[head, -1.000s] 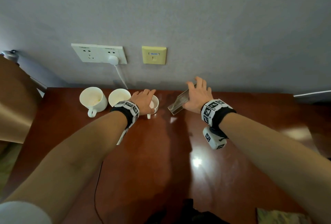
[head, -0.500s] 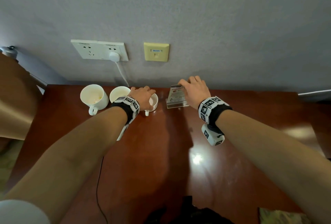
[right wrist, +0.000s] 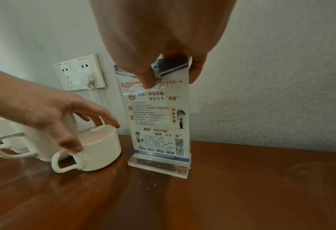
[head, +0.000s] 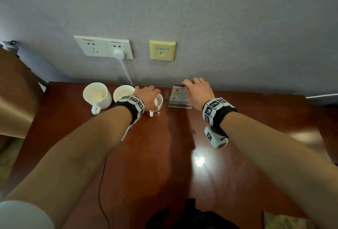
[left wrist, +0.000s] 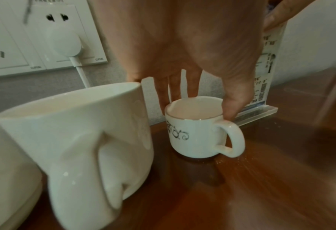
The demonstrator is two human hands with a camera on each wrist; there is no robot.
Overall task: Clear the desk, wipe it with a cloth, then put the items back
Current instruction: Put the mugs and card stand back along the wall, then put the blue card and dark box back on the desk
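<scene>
The small cup stands on the brown surface, close to the wall. It is white with a dark swirl on its side, and its handle points toward the person. The left hand comes down on it from above. The grip is closed on the cup's rim: the thumb presses the near edge by the handle and the fingers curl over the far edge.

Just beside the cup, on its right, stands a clear plastic sign stand with a printed paper inside. It is upright on its clear base, which sits flat on the surface. The right hand pinches the top of the sign, thumb in front and fingers behind, so this grip is closed on the sign too.

On the other side of the small cup are two big white mugs. They sit side by side near the wall, and the nearer one is just beside the small cup.

On the wall above them is a white socket plate with a white plug in it. A white cord hangs down from the plug. A yellow wall plate is to its right.
</scene>
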